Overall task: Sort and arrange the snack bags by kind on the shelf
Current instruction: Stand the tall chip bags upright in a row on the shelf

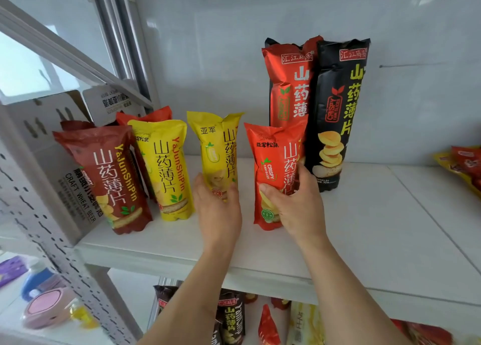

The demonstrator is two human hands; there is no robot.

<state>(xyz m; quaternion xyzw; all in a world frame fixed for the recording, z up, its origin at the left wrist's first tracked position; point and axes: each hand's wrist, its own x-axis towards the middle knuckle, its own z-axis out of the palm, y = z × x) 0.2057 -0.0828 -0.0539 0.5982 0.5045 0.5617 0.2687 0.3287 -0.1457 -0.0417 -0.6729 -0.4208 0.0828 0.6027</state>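
Snack bags stand upright on a white shelf (364, 240), and both hands reach over its front edge to two of them. Nearest, the left hand (217, 209) is wrapped around the lower part of a yellow bag (217, 149), fingers curled onto its front so that its base is hidden behind the hand. Just to the right, the right hand (294, 201) grips the lower half of a short orange-red bag (276, 167), thumb across its front and the other fingers around its right side; whether this bag's base rests on the shelf or is lifted clear cannot be told. To the left of the left hand stand a second yellow bag (169, 170), just beside the held one, and then a dark red bag (112, 178) leaning a little to the left, with more red bag tops showing behind them. Beyond the right hand, against the white wall, a tall red bag (289, 84) and a tall black bag (335, 110) stand touching side by side. Farther left of the hands, past the dark red bag, a cardboard beer box (70, 188) sits at the shelf's end. Far to the right of the right hand, loose red and yellow packets (463, 165) lie at the edge of view.
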